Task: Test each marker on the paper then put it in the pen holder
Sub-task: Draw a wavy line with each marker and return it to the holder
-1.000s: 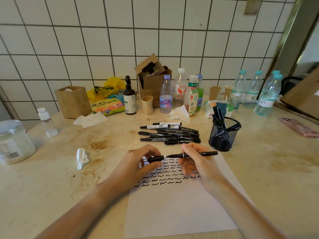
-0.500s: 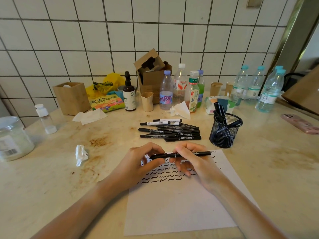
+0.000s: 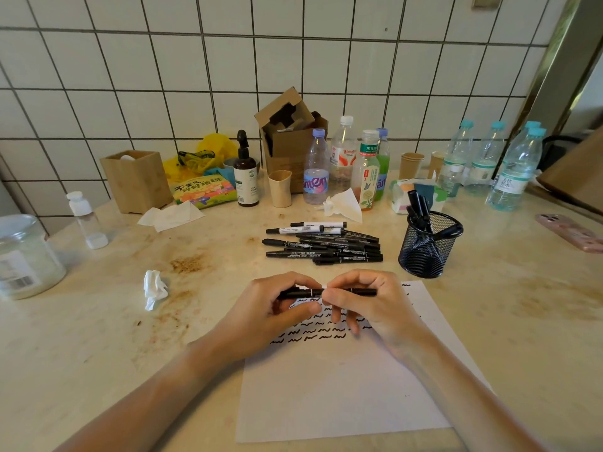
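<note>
- Head view: your left hand (image 3: 264, 309) and right hand (image 3: 368, 301) both pinch one black marker (image 3: 329, 292), held just above the paper (image 3: 342, 386).
- The marker lies sideways, left to right. Its cap end sits in your left fingers.
- The mesh pen holder (image 3: 427, 247) stands to the right and a bit farther back, so your right hand is nearer to it.
- More markers (image 3: 323, 244) wait in a pile behind your hands.
- The paper has rows of black squiggles (image 3: 310, 337).
- The counter (image 3: 98, 337) is stained, with bottles (image 3: 509, 171) by the tiled wall (image 3: 130, 76).
</note>
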